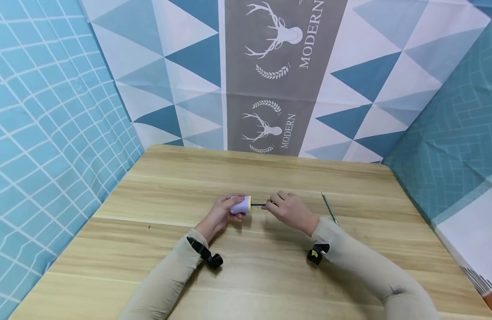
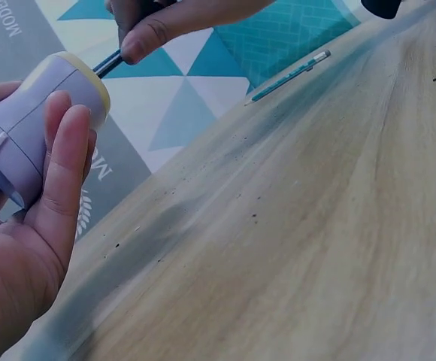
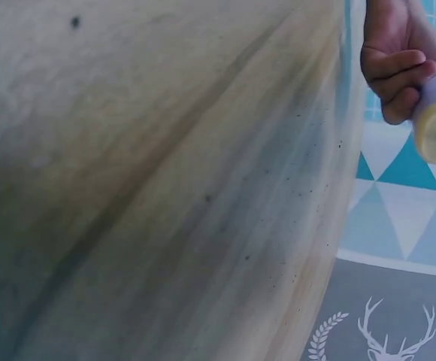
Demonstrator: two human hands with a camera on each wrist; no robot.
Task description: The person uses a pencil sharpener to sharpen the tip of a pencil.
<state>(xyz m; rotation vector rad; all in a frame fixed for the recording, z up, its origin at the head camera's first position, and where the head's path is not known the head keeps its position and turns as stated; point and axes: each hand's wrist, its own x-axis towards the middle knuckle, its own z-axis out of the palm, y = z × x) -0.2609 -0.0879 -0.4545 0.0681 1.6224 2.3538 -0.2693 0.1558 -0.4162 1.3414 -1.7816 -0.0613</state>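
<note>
My left hand [image 1: 219,215] grips a lilac pencil sharpener [image 1: 240,206] with a pale yellow end, its fingers wrapped about the body. A dark pencil [image 1: 258,204] runs into the hole in that yellow end. The right hand [image 1: 292,211] pinches this pencil near the sharpener, thumb and fingers on the shaft. In the left wrist view, a seam crosses the sharpener [image 2: 24,124], which is held tilted above the table. The right wrist view catches the sharpener's round yellow face [image 3: 431,135] and the pencil entering it; most of the right hand is out of that view.
A green pencil [image 1: 330,208] lies on the wooden table [image 1: 254,284], just beyond the right forearm. Small dark specks [image 2: 254,218] dot the tabletop. Patterned cloths [image 1: 190,66] hang behind the table and at both sides.
</note>
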